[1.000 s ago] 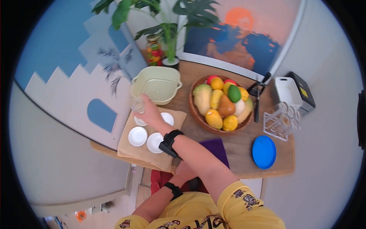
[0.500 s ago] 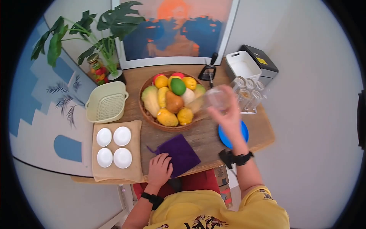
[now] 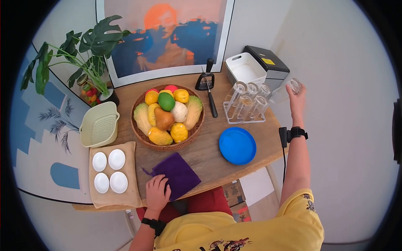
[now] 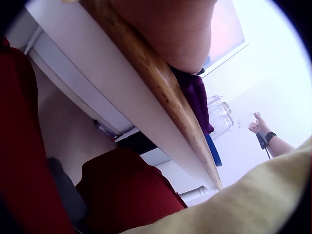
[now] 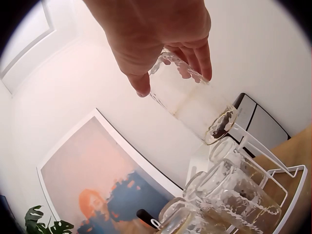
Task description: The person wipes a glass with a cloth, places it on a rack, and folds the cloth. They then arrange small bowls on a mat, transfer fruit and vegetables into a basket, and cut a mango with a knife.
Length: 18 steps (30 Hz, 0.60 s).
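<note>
My right hand grips a clear drinking glass by one end, thumb on one side and fingers on the other. The glass is tilted, its free end pointing toward the white wire rack. Several similar clear glasses stand in that rack, just below and beside the held one in the right wrist view. My left hand rests on the near left corner of a purple cloth pouch at the table's front edge, fingers relaxed. In the left wrist view, the pouch shows beside the table edge.
A blue plate lies in front of the rack. Behind it are a white bin and a black-and-grey box. A wicker basket of fruit, a knife, four-sided green basket and white bowls on a tan cloth share the table.
My right hand has carried the glass from above the tan cloth across the table to the right side of the rack. My left hand has come to rest on the purple pouch.
</note>
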Each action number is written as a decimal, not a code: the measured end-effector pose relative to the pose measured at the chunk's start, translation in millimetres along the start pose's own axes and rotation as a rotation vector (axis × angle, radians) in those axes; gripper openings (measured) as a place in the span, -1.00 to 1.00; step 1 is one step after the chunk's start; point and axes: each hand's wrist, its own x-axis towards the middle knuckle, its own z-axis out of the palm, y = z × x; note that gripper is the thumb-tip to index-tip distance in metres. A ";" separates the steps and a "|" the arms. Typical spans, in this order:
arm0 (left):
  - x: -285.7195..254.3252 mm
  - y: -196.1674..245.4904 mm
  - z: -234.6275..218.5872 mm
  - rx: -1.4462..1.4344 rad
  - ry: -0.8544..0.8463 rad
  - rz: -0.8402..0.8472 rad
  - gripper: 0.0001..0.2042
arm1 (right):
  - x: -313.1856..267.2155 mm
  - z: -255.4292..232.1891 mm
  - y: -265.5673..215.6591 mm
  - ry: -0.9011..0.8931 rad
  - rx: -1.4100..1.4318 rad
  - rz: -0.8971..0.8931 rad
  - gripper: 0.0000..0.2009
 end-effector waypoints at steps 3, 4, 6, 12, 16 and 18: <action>0.6 1.6 -1.9 -0.006 -0.001 -0.004 -0.71 | 4.0 21.9 34.4 -0.055 -0.088 -0.030 -0.16; 0.0 2.2 -2.4 0.003 -0.003 -0.016 -0.71 | 4.6 28.5 45.3 -0.078 -0.109 -0.001 -0.16; 1.5 3.1 -2.5 0.008 0.007 0.000 -0.72 | 5.9 35.5 71.2 -0.114 -0.127 0.030 -0.15; 5.5 3.6 -5.9 0.014 0.012 -0.009 -0.74 | -3.2 49.3 126.5 -0.231 -0.181 0.046 -0.25; 0.4 -1.4 -3.5 0.010 0.008 -0.001 -0.76 | -3.3 54.0 156.0 -0.334 -0.201 0.201 -0.13; -1.0 -1.4 -4.2 0.017 0.014 -0.021 -0.76 | -9.4 50.4 151.4 -0.416 -0.182 0.280 -0.12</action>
